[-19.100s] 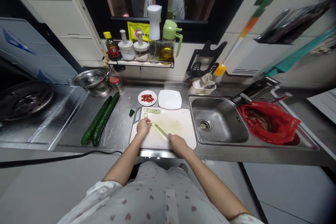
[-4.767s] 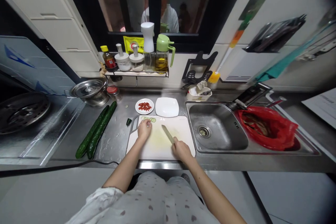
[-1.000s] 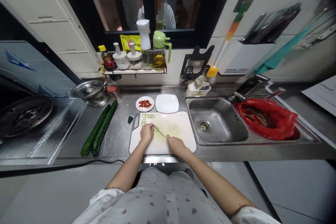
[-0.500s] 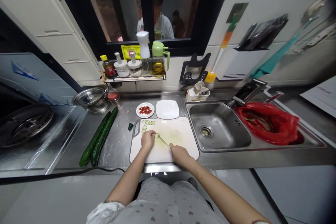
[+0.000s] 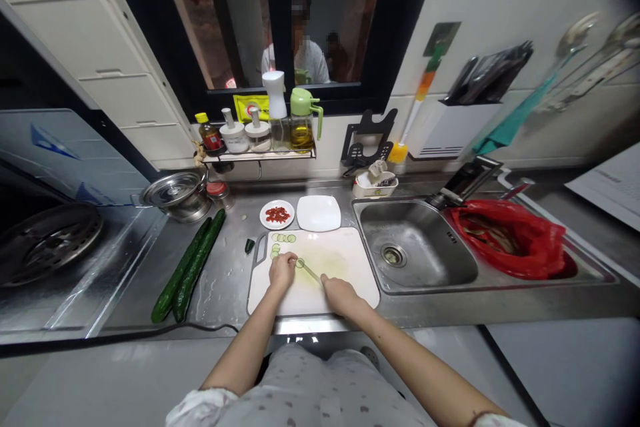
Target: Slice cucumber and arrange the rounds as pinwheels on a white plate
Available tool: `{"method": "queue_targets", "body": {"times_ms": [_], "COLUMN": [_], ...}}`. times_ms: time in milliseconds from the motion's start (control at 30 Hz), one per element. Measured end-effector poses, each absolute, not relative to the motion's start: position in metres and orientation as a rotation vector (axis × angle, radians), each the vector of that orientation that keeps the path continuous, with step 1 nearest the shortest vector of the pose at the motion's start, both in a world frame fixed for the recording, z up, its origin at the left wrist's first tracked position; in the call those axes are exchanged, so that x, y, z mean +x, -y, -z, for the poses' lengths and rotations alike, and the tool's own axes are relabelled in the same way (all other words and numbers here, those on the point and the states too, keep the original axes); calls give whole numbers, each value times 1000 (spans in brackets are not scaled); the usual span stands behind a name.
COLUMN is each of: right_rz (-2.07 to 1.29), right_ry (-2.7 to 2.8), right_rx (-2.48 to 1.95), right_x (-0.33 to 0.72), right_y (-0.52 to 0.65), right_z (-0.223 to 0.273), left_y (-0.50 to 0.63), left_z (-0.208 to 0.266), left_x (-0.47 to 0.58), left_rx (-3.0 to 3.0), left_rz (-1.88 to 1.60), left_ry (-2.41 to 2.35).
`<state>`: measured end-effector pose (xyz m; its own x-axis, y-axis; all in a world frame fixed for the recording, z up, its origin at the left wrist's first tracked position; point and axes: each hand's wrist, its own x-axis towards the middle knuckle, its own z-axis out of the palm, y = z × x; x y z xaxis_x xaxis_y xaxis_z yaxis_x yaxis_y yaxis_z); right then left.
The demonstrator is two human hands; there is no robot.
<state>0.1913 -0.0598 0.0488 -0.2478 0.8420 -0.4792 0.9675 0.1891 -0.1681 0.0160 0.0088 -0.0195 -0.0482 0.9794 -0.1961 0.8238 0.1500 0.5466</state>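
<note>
My right hand is wrapped round the handle of a knife, whose narrow blade points up and left over the white cutting board. At the blade's tip is a round cucumber slice. My left hand is closed, its fingertips pinched at the slice's left edge. Several thin cucumber slices lie along the board's upper left, and a few more sit just above my left hand. Left of the board, a dark green cucumber end rests on the steel counter.
Two whole cucumbers lie on the left by a lidded steel pot. Behind the board stand a plate of chopped red pieces and a white plate. The sink and a red bag are right; a bottle shelf hangs above.
The whole view has shifted slightly downward as the head tilted. Both hands, the knife and the slice keep nearly the same place on the board.
</note>
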Motion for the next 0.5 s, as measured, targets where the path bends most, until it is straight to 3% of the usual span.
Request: {"method": "queue_targets", "body": {"times_ms": [500], "right_rz": [681], "right_ry": [-2161], "right_rx": [1725], "right_x": [203], "right_y": [73], "right_z": [-54], "left_y": [-10], "left_z": [23], "left_x": [15], "left_rx": [1727], "left_rz": [-391], "left_ry": [-1914]}}
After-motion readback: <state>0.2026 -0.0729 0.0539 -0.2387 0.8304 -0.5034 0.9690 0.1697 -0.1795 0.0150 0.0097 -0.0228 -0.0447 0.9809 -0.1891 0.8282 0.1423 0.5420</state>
